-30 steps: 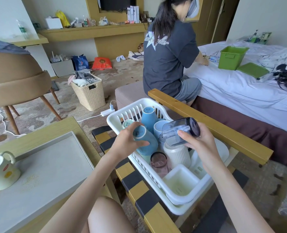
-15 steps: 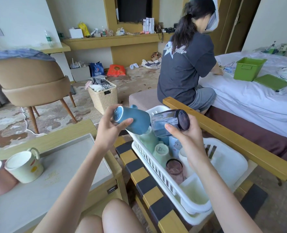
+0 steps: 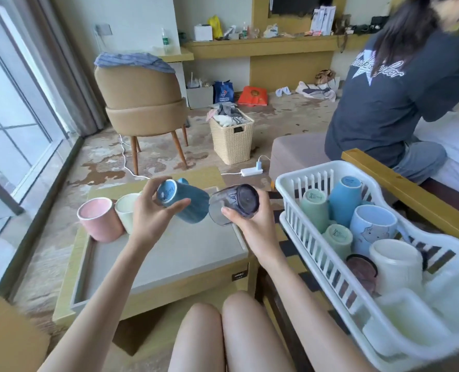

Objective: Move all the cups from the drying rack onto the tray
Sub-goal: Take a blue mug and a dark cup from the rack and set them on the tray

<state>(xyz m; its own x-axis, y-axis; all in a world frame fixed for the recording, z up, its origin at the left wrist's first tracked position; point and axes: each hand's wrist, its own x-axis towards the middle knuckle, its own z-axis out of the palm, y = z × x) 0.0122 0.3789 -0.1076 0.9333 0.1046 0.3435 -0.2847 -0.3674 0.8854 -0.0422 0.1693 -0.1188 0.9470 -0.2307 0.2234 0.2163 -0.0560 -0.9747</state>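
My left hand [image 3: 153,213] grips a dark blue mug [image 3: 188,204], held on its side above the grey tray [image 3: 190,253]. Beside it my right hand [image 3: 249,224] holds a clear dark-tinted glass cup [image 3: 233,204], also tipped sideways over the tray's right part. A pink cup [image 3: 99,222] and a cream cup [image 3: 126,210] stand upright at the tray's far left. The white drying rack [image 3: 298,183] at right holds several cups: two green ones [image 3: 314,210], a light blue one [image 3: 345,200], a pale blue cartoon mug [image 3: 370,229], a white ribbed cup [image 3: 395,267] and a pink glass [image 3: 362,269].
The rack rests on a yellow-and-black striped bench with a wooden rail [image 3: 411,191] behind it. A person [image 3: 395,89] in a dark shirt sits beyond the rack. A tan chair [image 3: 142,103] and a wicker basket [image 3: 232,138] stand on the floor past the tray.
Both hands lifted the blue mug and the glass cup out of the rack and carried them left, over the tray. The view turned left with them.
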